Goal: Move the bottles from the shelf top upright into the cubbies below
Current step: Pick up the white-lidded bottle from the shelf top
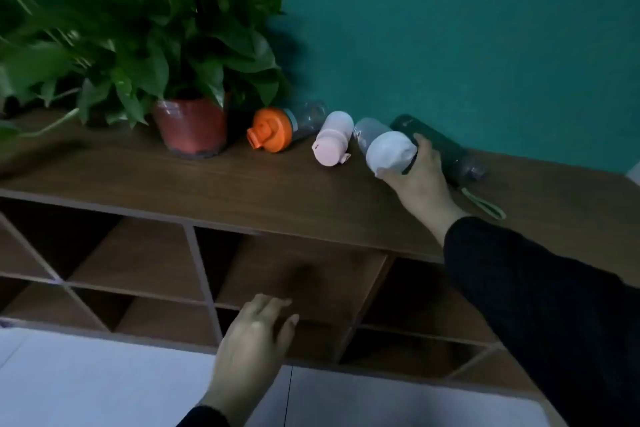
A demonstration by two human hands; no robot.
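Four bottles lie on their sides in a row along the back of the brown wooden shelf top [214, 184], against the teal wall [450, 28]. From left to right they are a clear bottle with an orange lid [272, 130], a pale pink bottle [332, 139], a clear bottle with a white cap [386, 146], and a dark green bottle [446, 149] with a pale green strap [485, 205] trailing from its end toward the front edge. No brand, label or writing can be read on any of them; the picture is dim and soft. The right hand [420, 172], in a dark sleeve [540, 305], reaches onto the shelf top and closes around the cap end of the white-capped bottle, thumb under the cap and fingers over the side next to the green bottle. The left hand [256, 333] hangs low in front of the cubbies [301, 274], fingers loosely spread and holding nothing. The cubbies in view hold no bottles. A leafy green plant [131, 21] in a reddish pot [190, 126] stands on the shelf top just left of the orange-lidded bottle. A pale floor [86, 385] shows below.
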